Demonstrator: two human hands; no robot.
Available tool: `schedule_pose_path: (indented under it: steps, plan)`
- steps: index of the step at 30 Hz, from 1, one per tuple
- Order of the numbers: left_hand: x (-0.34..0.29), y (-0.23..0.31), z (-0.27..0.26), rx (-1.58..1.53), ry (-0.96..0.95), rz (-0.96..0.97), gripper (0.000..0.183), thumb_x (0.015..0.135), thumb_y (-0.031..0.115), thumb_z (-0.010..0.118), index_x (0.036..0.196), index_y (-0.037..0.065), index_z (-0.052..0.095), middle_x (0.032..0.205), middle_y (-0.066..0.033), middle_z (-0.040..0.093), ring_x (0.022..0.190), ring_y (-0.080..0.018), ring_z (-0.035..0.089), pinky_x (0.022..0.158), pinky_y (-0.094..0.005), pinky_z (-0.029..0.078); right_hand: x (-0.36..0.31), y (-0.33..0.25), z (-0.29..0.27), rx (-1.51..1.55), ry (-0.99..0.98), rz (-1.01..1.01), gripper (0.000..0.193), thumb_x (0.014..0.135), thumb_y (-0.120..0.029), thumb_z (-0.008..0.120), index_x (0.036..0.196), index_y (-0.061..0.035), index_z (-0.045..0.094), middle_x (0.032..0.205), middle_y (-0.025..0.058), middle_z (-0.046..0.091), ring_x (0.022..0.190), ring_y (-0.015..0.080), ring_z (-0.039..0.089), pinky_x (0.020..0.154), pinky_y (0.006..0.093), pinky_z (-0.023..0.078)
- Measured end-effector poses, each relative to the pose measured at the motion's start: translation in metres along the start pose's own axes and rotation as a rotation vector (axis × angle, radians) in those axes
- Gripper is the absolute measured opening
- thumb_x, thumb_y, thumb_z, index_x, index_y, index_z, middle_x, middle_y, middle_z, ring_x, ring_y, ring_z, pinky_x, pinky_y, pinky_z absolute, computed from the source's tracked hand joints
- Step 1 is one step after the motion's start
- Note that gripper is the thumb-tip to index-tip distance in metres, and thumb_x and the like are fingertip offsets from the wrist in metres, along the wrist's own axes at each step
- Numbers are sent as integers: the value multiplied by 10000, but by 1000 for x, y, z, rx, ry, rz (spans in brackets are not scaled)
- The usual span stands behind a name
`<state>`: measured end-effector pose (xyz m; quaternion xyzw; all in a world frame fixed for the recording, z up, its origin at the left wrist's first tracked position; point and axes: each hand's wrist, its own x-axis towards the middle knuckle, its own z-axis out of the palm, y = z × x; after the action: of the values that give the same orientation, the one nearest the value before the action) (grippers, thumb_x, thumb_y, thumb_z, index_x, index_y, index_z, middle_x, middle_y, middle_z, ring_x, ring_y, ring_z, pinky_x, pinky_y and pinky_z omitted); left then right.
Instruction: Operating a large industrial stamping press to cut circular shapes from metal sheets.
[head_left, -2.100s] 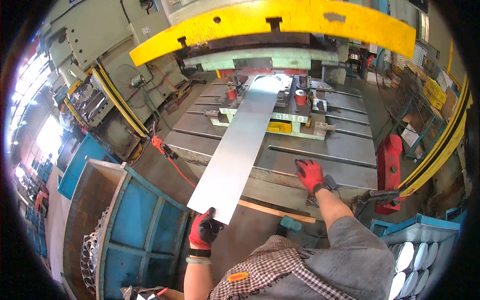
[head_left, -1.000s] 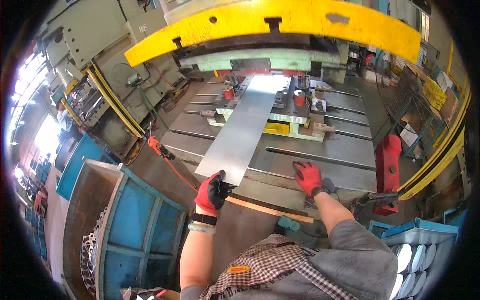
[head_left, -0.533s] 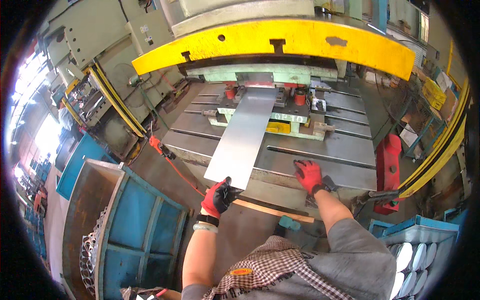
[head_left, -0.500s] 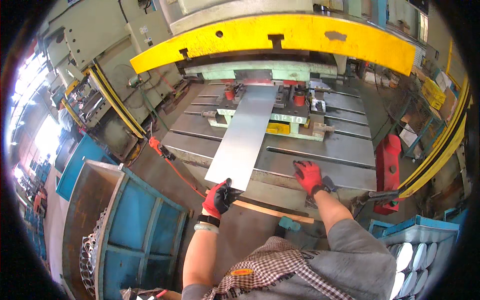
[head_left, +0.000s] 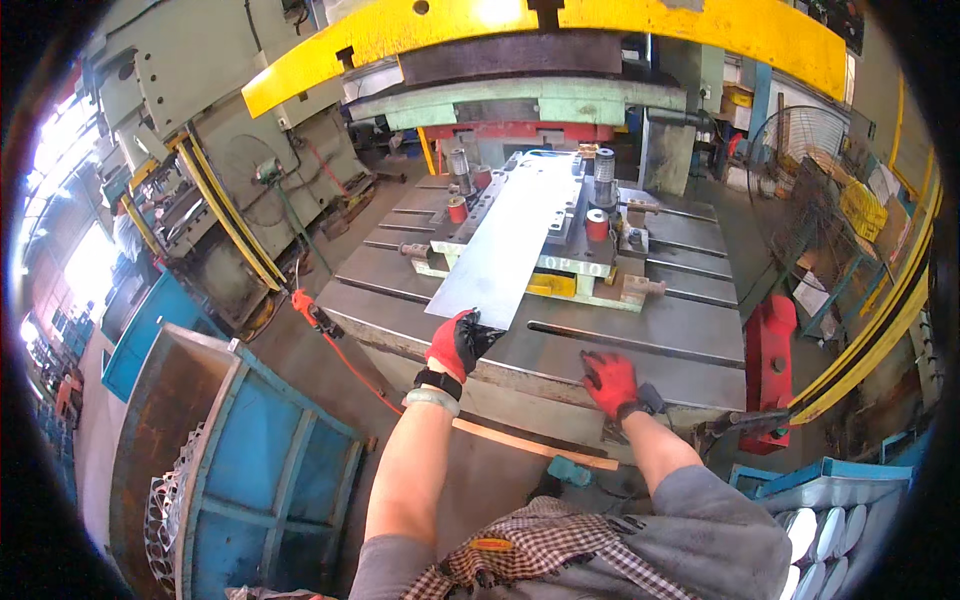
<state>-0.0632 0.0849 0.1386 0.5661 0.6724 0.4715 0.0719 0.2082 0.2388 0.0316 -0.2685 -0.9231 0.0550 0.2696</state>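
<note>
A long, shiny sheet metal strip (head_left: 498, 255) slants away from me over the lower die (head_left: 588, 266) of a press. Its near end is pinched by my left hand (head_left: 460, 343), in a red and black glove, with the fingers hidden partly behind the edge. My right hand (head_left: 609, 384), in a red glove, rests on the front of the slotted press bed (head_left: 685, 352), fingers apart and holding nothing. Above the strip hangs the pale green upper die (head_left: 530, 100), with a wide gap between it and the lower die. Guide posts (head_left: 604, 180) stand beside the strip.
A yellow beam (head_left: 650, 22) crosses overhead. At left stands a blue bin (head_left: 285, 455) with punched scrap inside. A red pedestal (head_left: 771, 365) is right of the bed, near a blue container (head_left: 850, 478) of round metal discs. A red cable (head_left: 355, 370) hangs at left.
My left hand has pushed the strip forward, farther over the lower die. The yellow beam and upper die have risen, exposing the guide posts. My right hand stays on the bed.
</note>
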Motion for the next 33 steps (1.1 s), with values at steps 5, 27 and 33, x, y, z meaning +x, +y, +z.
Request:
schedule_pose_path:
  steps: [5, 27, 33]
  plan:
    - [2, -27, 7, -321, 6, -84, 211, 875, 136, 482, 1044, 11, 500, 968, -168, 595, 859, -310, 605, 814, -424, 512, 2, -4, -2, 1, 9, -3, 435, 717, -271, 624, 1124, -139, 548, 1108, 91, 532, 1010, 311, 484, 869, 419, 387]
    - [28, -43, 28, -1468, -14, -584, 199, 907, 153, 451, 989, -20, 504, 1000, -176, 595, 901, -289, 612, 800, -349, 516, 4, 1, 1, 10, -17, 11, 463, 717, -286, 621, 1155, -163, 536, 1134, 95, 524, 1015, 307, 476, 873, 423, 387]
    - [83, -42, 51, -1185, 2, -651, 312, 929, 158, 392, 1115, -85, 452, 1048, -206, 582, 934, -291, 594, 828, -346, 503, -3, 7, 3, -37, 9, 22, 481, 710, -289, 626, 1165, -162, 535, 1123, 96, 528, 1018, 318, 476, 870, 438, 386]
